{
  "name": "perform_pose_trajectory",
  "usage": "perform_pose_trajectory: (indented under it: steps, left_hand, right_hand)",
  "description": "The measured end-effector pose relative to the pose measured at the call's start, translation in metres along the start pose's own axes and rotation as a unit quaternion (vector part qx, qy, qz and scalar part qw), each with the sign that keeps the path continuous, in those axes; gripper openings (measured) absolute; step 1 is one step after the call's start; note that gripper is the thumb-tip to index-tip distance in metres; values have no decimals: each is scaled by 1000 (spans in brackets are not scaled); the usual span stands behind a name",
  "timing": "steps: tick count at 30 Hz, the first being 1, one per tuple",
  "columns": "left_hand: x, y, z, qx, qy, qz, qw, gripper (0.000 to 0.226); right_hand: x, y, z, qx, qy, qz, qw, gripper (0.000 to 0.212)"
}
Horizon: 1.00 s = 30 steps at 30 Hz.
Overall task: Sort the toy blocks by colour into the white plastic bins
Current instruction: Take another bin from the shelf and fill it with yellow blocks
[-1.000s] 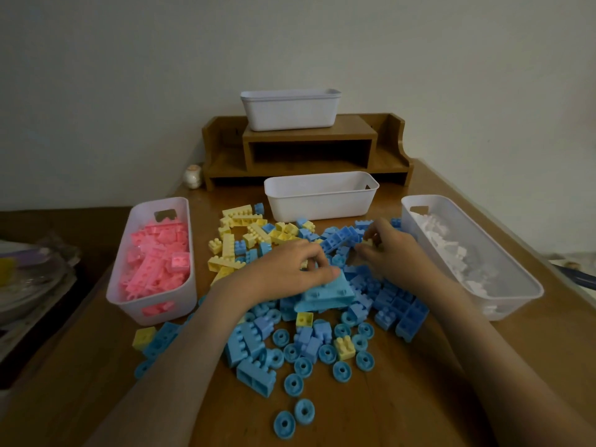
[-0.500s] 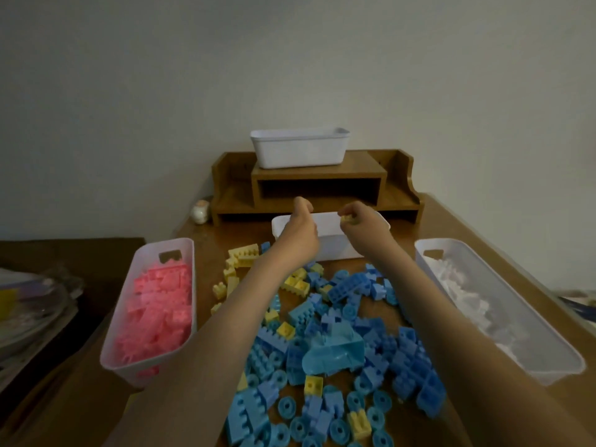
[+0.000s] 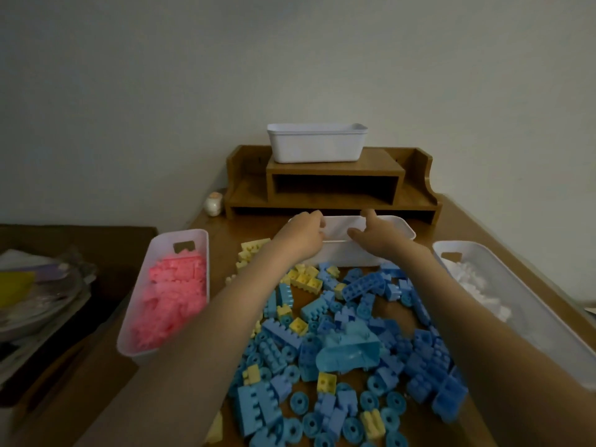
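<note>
Yellow blocks (image 3: 304,279): most lie mid-table among blue blocks (image 3: 362,287); both hands have gone from pile to far middle bin (image 3: 401,233); right hand (image 3: 375,235) fingers spread, empty; left hand (image 3: 303,232) curled, contents untellable; yellows probably dropped there; pink bin (image 3: 200,235) left.

A plain pale wall (image 3: 290,59) fills the far half of the dim, flatly lit room. Against it, at the far edge of the brown wooden counter (image 3: 222,253), stands a stepped wooden shelf (image 3: 335,171), with a small pale ornament (image 3: 213,204) just left of it. Left of the counter, a lower dark surface (image 3: 80,233) carries a blurred heap of dishes and papers (image 3: 35,301).
</note>
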<state>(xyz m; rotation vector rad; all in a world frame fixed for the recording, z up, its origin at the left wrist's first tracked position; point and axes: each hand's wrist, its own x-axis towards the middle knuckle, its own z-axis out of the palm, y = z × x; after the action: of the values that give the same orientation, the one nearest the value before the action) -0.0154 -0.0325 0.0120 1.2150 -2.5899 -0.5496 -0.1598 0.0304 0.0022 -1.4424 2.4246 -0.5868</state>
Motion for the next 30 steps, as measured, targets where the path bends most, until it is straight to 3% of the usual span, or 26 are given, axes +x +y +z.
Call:
perform_pose_trajectory:
  steps: [3,7,9,12,19,21,25,27,30]
  left_hand:
    - [-30,2,1,74,0,-8,997,54]
    - [-71,-5,18,98,-11,1,995,72]
    - [-82,-12,27,90,15,5,996,68]
    - [-88,-21,34,80,63,11,995,59]
    - [-76,-30,38,135,-33,-9,990,44]
    - [-74,-29,36,148,-9,-6,989,35]
    - [-68,-28,37,161,5,4,987,17]
    - [-65,-25,35,164,-13,12,986,12]
    - [-61,-21,31,165,-28,29,986,11]
  right_hand:
    - [-17,-2,-1,-56,18,-21,998,52]
    - [-45,-9,17,-81,130,-185,971,26]
    - [-58,-10,29,-78,75,-213,971,19]
    - [-67,-1,41,-171,-8,-176,969,22]
    - [-65,3,37,-146,-36,-143,978,29]
    - [-62,6,30,-82,-14,-180,980,27]
    - [-47,9,12,94,132,-264,951,24]
    - [-37,11,7,80,175,-229,954,25]
    - [-23,15,9,0,145,-172,974,31]
